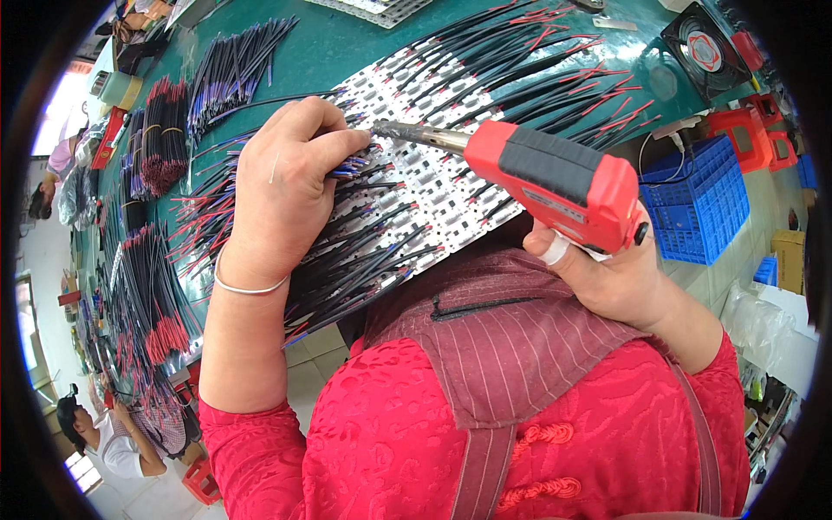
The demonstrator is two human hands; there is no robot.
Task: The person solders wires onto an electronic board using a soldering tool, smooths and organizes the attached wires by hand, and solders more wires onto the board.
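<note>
My right hand [620, 282] grips a red and black soldering gun [555, 169], its thumb wrapped in white tape. The gun's dark metal tip [390, 130] points left, close to the fingertips of my left hand [295, 165]. Thumb and fingers of that hand are pinched together over a small bunch of wires [351, 166] with bluish-purple ends. Below both lies a white panel of small circuit boards [433, 165]. Rows of black wires with red ends [537, 87] stick out from its far right side. More wires [360, 260] lie across its near left part. My fingers hide the exact contact point.
The panel lies on a green table [338, 43]. Wire bundles [165, 139] and loose wires [234, 69] lie to the left. At the far right are a black fan [704, 52] and a blue crate [693, 204]. A person [113, 438] sits at lower left.
</note>
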